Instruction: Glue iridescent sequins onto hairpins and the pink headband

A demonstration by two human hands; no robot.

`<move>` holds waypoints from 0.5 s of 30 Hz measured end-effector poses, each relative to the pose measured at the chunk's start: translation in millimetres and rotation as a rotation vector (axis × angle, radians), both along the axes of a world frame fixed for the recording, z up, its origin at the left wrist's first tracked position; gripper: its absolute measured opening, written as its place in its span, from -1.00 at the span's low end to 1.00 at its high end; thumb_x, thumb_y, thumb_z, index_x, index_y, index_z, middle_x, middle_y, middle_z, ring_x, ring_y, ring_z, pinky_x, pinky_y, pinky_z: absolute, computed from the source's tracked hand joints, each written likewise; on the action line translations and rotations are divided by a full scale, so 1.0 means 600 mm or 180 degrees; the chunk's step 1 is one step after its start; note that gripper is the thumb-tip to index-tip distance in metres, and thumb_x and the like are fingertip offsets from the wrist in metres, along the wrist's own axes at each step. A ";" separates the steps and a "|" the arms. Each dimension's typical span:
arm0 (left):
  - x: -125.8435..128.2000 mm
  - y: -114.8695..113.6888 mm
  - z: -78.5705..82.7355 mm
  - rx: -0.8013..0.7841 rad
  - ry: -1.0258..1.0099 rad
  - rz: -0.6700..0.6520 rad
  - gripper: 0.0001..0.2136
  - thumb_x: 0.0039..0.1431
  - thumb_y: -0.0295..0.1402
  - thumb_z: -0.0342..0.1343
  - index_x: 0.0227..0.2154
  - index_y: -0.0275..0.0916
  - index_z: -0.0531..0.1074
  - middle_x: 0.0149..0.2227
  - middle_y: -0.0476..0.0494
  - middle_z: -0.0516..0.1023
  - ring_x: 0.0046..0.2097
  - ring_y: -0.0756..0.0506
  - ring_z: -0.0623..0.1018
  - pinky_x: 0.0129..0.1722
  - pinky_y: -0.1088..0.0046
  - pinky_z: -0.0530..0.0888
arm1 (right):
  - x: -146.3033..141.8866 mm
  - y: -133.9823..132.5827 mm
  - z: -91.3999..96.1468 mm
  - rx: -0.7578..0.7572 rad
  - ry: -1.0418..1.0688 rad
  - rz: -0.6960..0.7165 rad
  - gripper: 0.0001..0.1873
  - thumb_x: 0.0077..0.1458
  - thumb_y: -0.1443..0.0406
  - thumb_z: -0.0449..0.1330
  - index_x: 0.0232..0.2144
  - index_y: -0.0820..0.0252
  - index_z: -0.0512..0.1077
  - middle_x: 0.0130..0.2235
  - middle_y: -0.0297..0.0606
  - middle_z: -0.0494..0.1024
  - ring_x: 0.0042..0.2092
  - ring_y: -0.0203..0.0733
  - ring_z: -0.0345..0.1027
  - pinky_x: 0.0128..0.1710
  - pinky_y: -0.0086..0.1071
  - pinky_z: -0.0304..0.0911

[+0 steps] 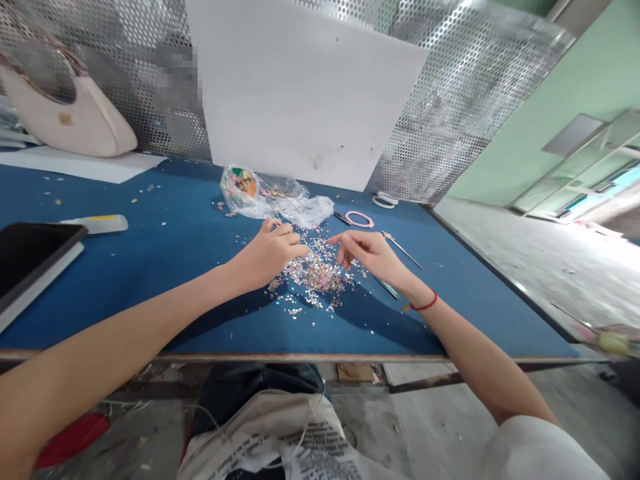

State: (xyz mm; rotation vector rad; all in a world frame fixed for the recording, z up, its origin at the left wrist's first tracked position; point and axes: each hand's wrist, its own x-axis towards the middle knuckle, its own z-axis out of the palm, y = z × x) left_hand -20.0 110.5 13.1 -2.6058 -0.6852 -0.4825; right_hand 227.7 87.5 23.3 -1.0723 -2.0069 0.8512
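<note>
Toward the middle of the blue surface (pixel 480 313), between its front and back edges, lies a loose heap of tiny glittering pieces (pixel 320 275), spread thinly, it seems, so that single ones can be reached. The left hand (pixel 274 252) curls over the heap's left side; whether its fingers pinch a piece, I cannot tell. Opposite, the right hand (pixel 369 252) is loosely spread, index finger stretched toward the heap, with nothing visible in it. The two hands are apart, probably to leave the heap uncovered between them.

Behind the heap, toward the back edge, a crumpled clear plastic bag (pixel 313 211) holds some small coloured bits; a round green-and-orange label (pixel 243 182) shows at its left end. It probably stands close by as the pieces' container. Near the back left corner, a cream handbag (pixel 95 120) rests on white paper (pixel 93 164), perhaps to keep it clean; its contents are hidden.
</note>
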 end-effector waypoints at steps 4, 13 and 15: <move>-0.001 0.001 -0.001 -0.0036 0.0022 -0.0033 -0.72 0.11 -0.70 -0.12 -0.36 -0.22 0.39 -0.39 -0.09 0.46 -0.23 -0.13 0.33 -0.12 0.29 0.11 | -0.007 -0.015 0.007 -0.0862 0.0155 0.0624 -0.55 0.22 0.02 0.08 -0.36 0.27 0.56 -0.48 -0.24 0.56 -0.52 -0.37 0.39 -0.53 -0.47 0.35; -0.002 -0.003 0.004 -0.0176 0.0175 -0.0030 -0.73 0.11 -0.70 -0.12 -0.36 -0.24 0.37 -0.41 -0.10 0.48 -0.29 -0.12 0.34 -0.20 0.31 0.10 | -0.013 -0.015 -0.007 -0.1169 0.0511 0.0426 -0.74 0.04 0.13 0.30 -0.49 0.21 0.57 -0.55 -0.31 0.54 -0.58 -0.38 0.35 -0.61 -0.50 0.31; -0.002 -0.004 0.005 -0.0218 0.0194 -0.0040 -0.73 0.10 -0.71 -0.12 -0.37 -0.24 0.37 -0.42 -0.09 0.48 -0.30 -0.11 0.34 -0.20 0.32 0.11 | -0.015 -0.017 -0.008 -0.1164 0.0512 0.0373 -0.77 0.02 0.14 0.31 -0.48 0.20 0.57 -0.55 -0.32 0.54 -0.58 -0.38 0.35 -0.62 -0.51 0.31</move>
